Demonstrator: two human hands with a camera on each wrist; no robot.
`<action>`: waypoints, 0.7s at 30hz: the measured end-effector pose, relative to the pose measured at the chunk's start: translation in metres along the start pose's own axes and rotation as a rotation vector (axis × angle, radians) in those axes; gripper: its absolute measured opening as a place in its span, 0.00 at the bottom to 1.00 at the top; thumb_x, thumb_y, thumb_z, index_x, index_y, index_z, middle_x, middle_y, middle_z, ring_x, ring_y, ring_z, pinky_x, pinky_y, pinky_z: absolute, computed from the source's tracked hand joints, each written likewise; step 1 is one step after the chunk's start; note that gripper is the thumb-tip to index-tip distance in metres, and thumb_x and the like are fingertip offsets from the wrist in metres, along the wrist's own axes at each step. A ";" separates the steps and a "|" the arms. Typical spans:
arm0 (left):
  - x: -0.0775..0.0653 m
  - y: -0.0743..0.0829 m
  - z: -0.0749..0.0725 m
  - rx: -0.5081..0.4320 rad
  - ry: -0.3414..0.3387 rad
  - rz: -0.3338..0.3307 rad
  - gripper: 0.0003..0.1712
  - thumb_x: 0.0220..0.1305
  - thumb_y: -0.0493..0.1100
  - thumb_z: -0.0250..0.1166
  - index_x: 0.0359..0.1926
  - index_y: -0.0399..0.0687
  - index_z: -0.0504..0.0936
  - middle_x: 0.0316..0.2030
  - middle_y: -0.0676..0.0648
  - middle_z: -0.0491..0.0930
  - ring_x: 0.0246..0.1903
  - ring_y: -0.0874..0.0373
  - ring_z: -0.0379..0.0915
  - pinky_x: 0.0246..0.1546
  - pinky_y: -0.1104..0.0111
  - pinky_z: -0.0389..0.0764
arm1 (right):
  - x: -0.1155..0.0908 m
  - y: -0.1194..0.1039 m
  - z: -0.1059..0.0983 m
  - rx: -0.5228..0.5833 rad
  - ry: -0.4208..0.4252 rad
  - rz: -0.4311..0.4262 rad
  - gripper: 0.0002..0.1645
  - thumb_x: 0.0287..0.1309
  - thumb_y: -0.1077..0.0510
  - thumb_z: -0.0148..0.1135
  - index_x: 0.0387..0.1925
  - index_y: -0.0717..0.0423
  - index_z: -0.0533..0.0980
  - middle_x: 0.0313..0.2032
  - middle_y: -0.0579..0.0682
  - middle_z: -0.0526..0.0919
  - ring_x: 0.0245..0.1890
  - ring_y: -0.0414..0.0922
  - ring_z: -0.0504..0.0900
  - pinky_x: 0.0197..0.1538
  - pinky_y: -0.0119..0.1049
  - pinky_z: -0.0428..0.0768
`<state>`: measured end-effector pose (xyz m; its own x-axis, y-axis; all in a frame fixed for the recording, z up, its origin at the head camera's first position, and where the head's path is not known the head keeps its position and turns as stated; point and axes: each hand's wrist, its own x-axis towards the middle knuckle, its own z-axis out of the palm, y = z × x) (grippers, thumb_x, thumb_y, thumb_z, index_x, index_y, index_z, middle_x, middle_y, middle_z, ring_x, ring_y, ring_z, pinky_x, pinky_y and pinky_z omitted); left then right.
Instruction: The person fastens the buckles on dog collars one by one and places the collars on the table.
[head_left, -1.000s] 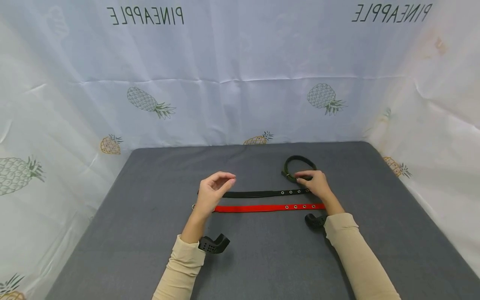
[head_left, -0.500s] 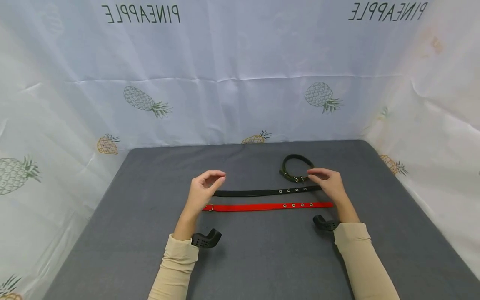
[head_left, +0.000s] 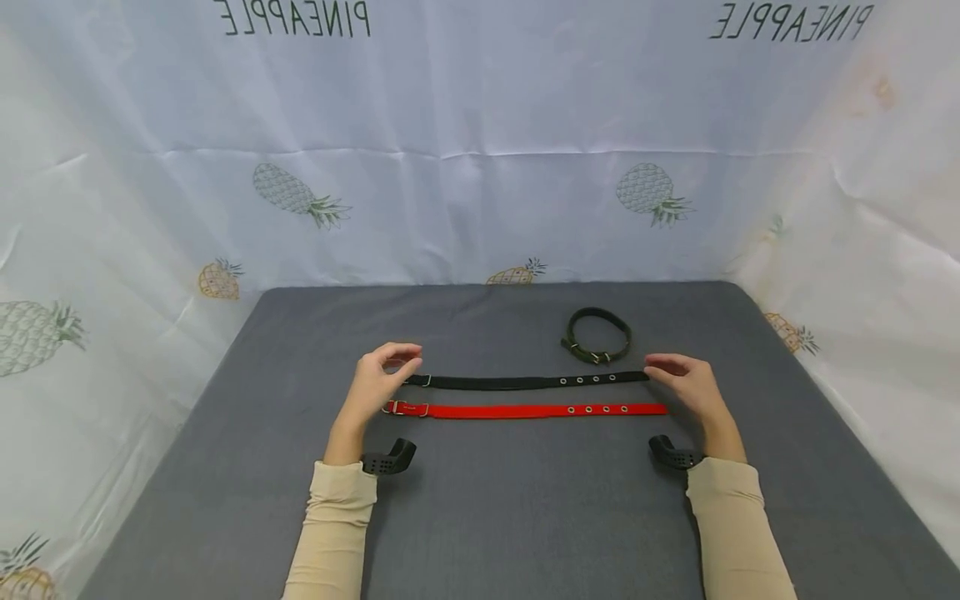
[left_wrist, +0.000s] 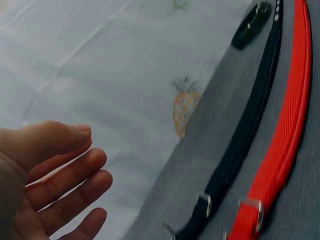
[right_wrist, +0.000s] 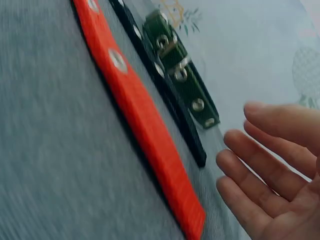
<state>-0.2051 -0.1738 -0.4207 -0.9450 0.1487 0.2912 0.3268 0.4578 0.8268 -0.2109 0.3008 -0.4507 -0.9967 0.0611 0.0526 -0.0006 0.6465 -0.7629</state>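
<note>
A black collar (head_left: 495,383) with metal eyelets lies stretched flat, left to right. In front of it and nearly parallel is a red collar (head_left: 495,412) with its buckle at the left end. Behind the black collar's right part sits a dark green collar (head_left: 626,333), fastened into a loop. My left hand (head_left: 375,382), near the buckle ends, holds nothing; its fingers are loosely curved and apart from both straps in the left wrist view. Beside the black collar's tip is my right hand (head_left: 693,387), also holding nothing, its fingers (right_wrist: 270,170) relaxed in the right wrist view.
A grey cloth-covered table (head_left: 525,517) lies under everything. White curtains (head_left: 465,217) with pineapple prints stand along its back and sides. A black camera mount (head_left: 388,458) sits on the left wrist, another camera mount (head_left: 671,454) on the right.
My hands have moved apart, left hand leftward and right hand rightward. The right hand has drawn away from the green collar. All three collars stay in place.
</note>
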 end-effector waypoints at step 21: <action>0.008 -0.051 -0.019 0.090 -0.230 -0.258 0.26 0.61 0.40 0.67 0.59 0.36 0.76 0.58 0.33 0.76 0.56 0.39 0.73 0.57 0.51 0.77 | 0.018 0.017 -0.008 -0.077 -0.208 -0.080 0.25 0.58 0.53 0.67 0.54 0.62 0.79 0.52 0.64 0.81 0.36 0.22 0.72 0.43 0.24 0.77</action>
<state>-0.2292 -0.2130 -0.4512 -0.9772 0.2072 -0.0465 0.0844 0.5800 0.8102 -0.2284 0.3197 -0.4576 -0.9889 -0.1458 -0.0294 -0.0820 0.6995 -0.7099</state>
